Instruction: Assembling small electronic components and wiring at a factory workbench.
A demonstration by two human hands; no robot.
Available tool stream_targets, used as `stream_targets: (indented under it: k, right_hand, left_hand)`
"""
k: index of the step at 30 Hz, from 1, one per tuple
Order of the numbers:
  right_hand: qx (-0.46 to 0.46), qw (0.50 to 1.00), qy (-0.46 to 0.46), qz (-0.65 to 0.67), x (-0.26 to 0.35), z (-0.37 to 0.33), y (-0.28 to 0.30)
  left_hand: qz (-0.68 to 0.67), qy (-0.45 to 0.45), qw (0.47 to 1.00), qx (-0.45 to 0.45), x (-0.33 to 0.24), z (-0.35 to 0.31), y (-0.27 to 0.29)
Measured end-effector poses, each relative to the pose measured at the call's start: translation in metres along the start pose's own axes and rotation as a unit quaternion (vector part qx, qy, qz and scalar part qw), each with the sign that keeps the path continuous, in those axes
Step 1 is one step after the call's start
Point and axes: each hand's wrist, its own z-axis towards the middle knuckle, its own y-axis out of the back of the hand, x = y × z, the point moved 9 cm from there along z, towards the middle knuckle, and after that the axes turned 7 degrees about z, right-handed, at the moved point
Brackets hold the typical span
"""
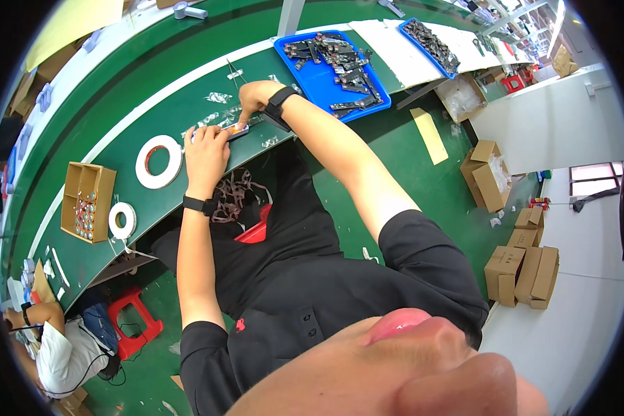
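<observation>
Both hands meet over a small dark strip-shaped part (238,134) near the table's front edge. My left hand (206,156) holds its left end down, fingertips closed on it. From the right, my right hand (258,97) presses a fingertip onto the part's top, where a small pale and orange patch shows. Thin metal tweezers (234,75) jut from the far side of this hand, seemingly tucked in its curled fingers. Clear plastic scraps (219,98) lie around both hands. The underside of the part is hidden.
Right of my hands a blue tray (380,107) holds several dark parts; another blue tray (453,71) stands farther off. Tape rolls (143,163) (112,222) and a divided cardboard box (104,179) sit left. Another person (69,353) works at lower left by a red stool (148,335).
</observation>
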Motion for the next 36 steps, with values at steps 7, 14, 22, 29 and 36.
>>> stream_targets:
  k: [7,14,22,29,36]
  right_hand:
    - [-0.012,0.996,0.005,-0.083,0.051,-0.011,0.007]
    - [-0.072,0.994,0.08,-0.013,0.014,-0.002,-0.003]
    - [-0.455,0.809,0.264,0.262,-0.07,-0.118,0.028]
    - [-0.481,0.871,-0.028,0.097,-0.251,-0.137,0.035]
    - [-0.484,0.872,-0.003,0.069,-0.276,-0.132,0.028]
  left_hand:
    - [0.017,-0.006,1.0,0.006,0.005,-0.009,0.0]
    - [-0.007,0.013,0.997,-0.079,0.007,-0.009,-0.001]
    - [-0.001,0.06,0.988,-0.142,0.026,-0.034,0.013]
    - [-0.178,0.16,0.958,-0.158,0.048,-0.031,0.017]
    - [-0.165,0.186,0.939,-0.239,0.053,-0.035,0.015]
